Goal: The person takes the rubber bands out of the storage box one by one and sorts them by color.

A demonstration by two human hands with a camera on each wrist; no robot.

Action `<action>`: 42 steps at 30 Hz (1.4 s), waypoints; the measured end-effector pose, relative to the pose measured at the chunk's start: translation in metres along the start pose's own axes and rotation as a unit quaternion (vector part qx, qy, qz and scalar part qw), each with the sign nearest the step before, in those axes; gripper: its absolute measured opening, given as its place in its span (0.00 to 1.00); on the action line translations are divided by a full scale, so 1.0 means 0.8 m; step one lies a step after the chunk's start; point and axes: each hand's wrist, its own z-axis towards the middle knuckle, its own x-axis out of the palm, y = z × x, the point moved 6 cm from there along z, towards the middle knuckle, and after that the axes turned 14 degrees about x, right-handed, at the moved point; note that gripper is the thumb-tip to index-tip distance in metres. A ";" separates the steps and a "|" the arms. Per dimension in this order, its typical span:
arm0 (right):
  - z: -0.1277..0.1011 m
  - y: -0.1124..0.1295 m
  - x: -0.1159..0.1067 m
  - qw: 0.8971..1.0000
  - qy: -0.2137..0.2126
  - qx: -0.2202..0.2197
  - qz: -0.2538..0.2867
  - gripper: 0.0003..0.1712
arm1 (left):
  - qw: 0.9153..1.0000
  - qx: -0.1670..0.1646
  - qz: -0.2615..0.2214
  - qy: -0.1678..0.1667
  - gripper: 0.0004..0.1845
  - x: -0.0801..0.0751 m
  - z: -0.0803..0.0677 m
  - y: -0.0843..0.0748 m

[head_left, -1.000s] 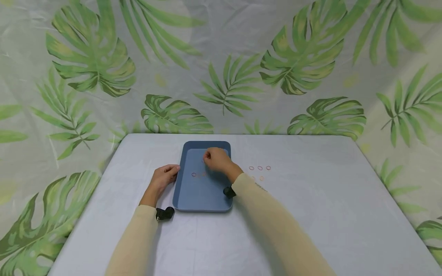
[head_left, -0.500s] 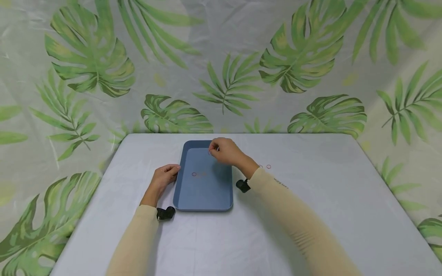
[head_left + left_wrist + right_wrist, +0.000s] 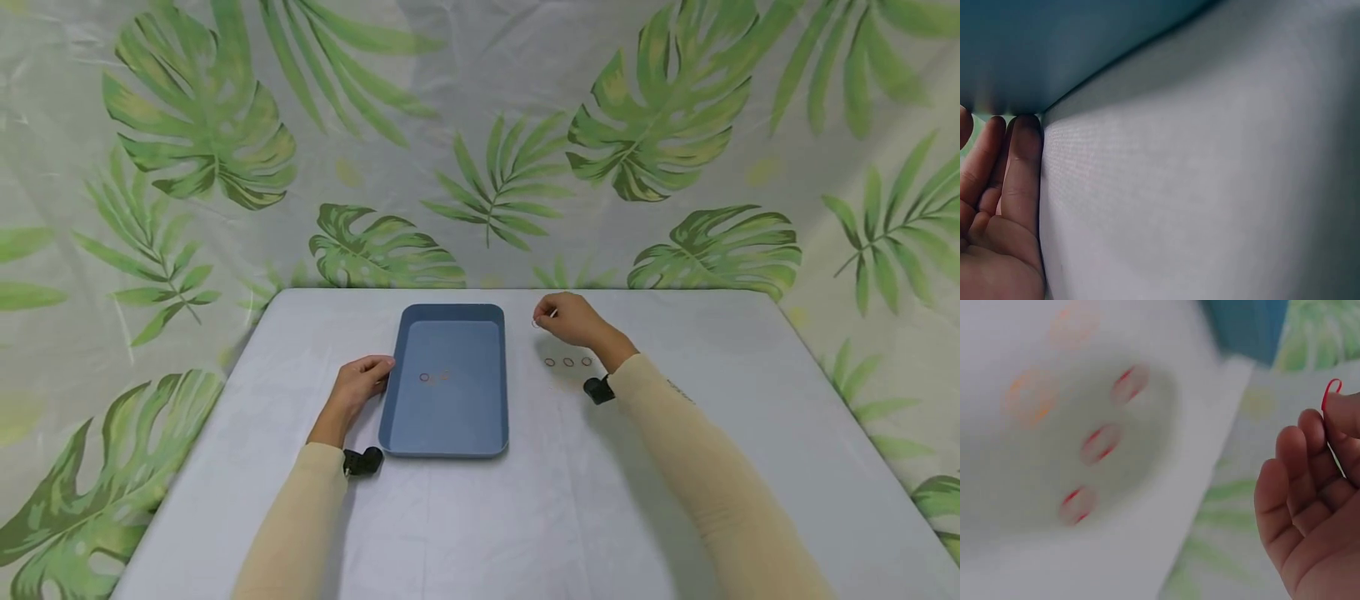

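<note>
Between thumb and fingertip, my right hand pinches a thin red rubber band, held up above the table right of the blue tray. Below that hand, three red rubber bands lie in a row on the white cloth, with pale orange bands beside them, faint in the head view. My left hand rests at the tray's left side; in the left wrist view its straight fingers touch the outer wall. Inside the tray lie a red band and faint orange ones.
The white-covered table runs back to a leaf-print curtain right behind its far edge. Black cameras sit on both wrists, the left camera close to the tray's front left corner.
My right hand has moved right, from over the tray to above the cloth beside it, carrying the red rubber band. My left hand and the tray keep their places.
</note>
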 end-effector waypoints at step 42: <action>-0.018 -0.154 -0.010 0.989 -0.009 0.116 -0.088 0.07 | 1.000 0.001 -0.002 0.005 0.22 0.000 0.003 -0.004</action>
